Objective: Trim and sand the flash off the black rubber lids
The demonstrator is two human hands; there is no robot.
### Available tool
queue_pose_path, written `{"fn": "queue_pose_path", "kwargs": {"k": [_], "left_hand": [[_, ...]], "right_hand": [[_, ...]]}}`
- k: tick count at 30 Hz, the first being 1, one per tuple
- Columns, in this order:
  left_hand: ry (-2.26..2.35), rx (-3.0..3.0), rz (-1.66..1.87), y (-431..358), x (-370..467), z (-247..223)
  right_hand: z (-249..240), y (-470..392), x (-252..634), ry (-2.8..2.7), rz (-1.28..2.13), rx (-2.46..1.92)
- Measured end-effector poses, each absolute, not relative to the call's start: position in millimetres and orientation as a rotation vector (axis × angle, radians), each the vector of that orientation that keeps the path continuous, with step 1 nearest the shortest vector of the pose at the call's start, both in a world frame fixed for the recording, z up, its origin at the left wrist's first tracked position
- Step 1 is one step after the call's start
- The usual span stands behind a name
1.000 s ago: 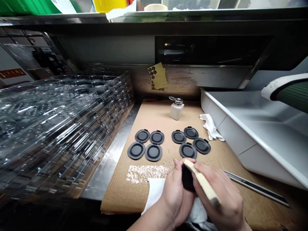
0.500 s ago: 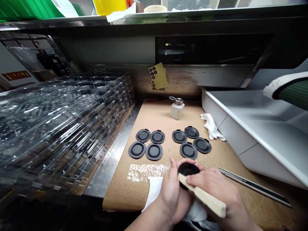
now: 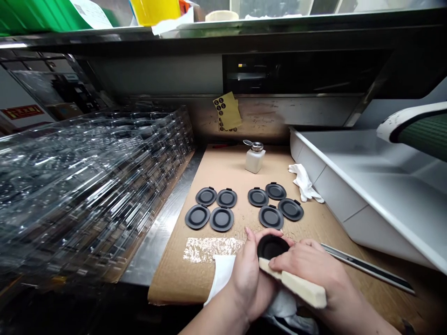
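Observation:
My left hand (image 3: 249, 274) is wrapped round a black oval lid-like part (image 3: 271, 246), its dished face turned up. In my right hand (image 3: 310, 267) is a cream-coloured block-like strip (image 3: 303, 288), pinched near its thin end. That end lies against the near rim of the black part; the exact contact is partly hidden by my fingers. Beyond my hands, several matching black parts with small tabs lie in a left group (image 3: 222, 218) and a right group (image 3: 271, 217) on the cardboard (image 3: 174, 279). A white cloth (image 3: 223, 272) is partly under my left wrist.
Stacked clear plastic trays (image 3: 132, 186) fill the left side. A pump bottle (image 3: 254, 158) stands at the back. On the right are a white glove-like cloth (image 3: 303, 182), a large white bin (image 3: 335, 186) and a flat metal-edged bar (image 3: 370, 270). A shelf (image 3: 195, 39) crosses overhead.
The view has shifted slightly. Both hands keep hold of the black part and the cream strip, with only a slight change in the strip's position against the rim.

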State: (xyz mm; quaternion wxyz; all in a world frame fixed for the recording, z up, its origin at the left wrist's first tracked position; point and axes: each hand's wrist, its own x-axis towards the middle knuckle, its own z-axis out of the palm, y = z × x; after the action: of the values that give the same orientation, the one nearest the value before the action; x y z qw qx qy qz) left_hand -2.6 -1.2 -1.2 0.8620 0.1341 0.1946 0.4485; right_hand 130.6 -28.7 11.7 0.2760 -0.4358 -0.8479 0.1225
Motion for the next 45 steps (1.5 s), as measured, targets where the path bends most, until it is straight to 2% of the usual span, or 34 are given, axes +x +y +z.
{"fn": "queue_pose_path", "kwargs": {"k": [9, 18, 21, 24, 26, 30, 38, 45], "left_hand": [[0.416, 0.390, 0.970, -4.8, 1.1, -0.4], [0.459, 0.410, 0.975, -4.8, 0.9, 1.2], [0.455, 0.367, 0.953, -4.7, 1.4, 1.5], [0.445, 0.323, 0.966, -4.7, 1.3, 0.8], [0.441, 0.327, 0.978, -4.6, 1.3, 0.2], [0.440, 0.360, 0.984, -4.5, 1.9, 0.0], [0.437, 0.364, 0.974, -3.7, 0.7, 0.6], [0.394, 0.301, 0.970, -3.7, 0.6, -2.5]], "right_hand": [[28.4, -27.6, 161.3, -2.351, 0.446, -1.268], [3.6, -33.7, 134.9, -2.079, 0.213, -1.128], [1.7, -40.6, 148.3, -1.803, 0.165, -1.335], [4.0, -48.4, 161.4, -1.485, -0.040, -1.608], [5.5, -52.8, 161.9, -1.684, -0.128, -1.562], [2.6, -57.7, 147.6, -2.236, -0.249, -1.199], [2.7, -42.5, 151.2, -2.246, -0.464, -1.217], [1.0, -51.8, 148.2, -2.229, -0.199, -1.208]]}}
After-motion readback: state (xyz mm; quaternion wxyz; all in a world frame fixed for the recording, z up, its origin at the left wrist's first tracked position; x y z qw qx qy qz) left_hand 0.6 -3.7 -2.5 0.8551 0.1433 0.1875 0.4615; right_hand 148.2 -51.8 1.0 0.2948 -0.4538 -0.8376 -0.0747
